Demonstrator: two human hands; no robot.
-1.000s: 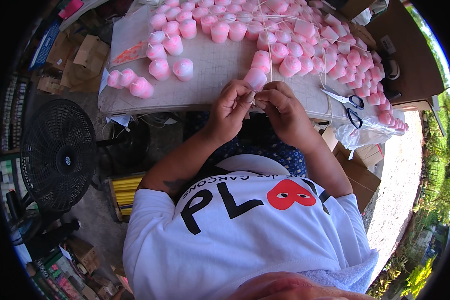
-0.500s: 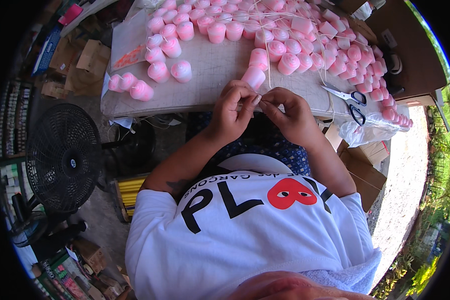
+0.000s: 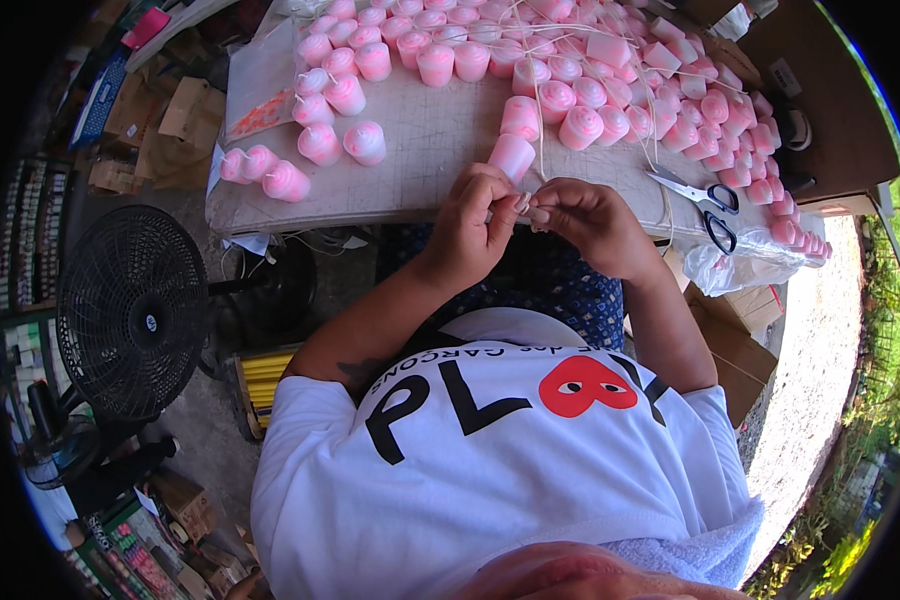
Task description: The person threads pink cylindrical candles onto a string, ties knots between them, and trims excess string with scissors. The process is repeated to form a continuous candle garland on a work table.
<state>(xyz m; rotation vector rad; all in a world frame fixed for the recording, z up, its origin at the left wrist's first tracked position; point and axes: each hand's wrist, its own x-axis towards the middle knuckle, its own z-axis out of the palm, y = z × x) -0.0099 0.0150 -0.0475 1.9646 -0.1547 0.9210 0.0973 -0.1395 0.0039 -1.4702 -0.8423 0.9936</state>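
My left hand (image 3: 472, 222) and my right hand (image 3: 587, 218) meet at the near edge of the table (image 3: 430, 150), fingertips pinched together on a thin pale string (image 3: 539, 130) that runs away across the tabletop. A pink candle (image 3: 511, 157) lies on its side just beyond my fingers, touching or nearly touching them. Several more pink and white candles (image 3: 560, 100) crowd the far half of the table, many joined by strings. Whether the string I pinch belongs to the near candle I cannot tell.
Black-handled scissors (image 3: 708, 202) lie to the right of my right hand. A small group of candles (image 3: 270, 175) sits at the table's left corner. A black floor fan (image 3: 130, 312) stands left of my knees. Cardboard boxes (image 3: 175, 120) lie on the floor beyond it.
Both hands have stayed pinched together at the table's edge; the fingers have shifted slightly around the string. The near candle has barely moved.
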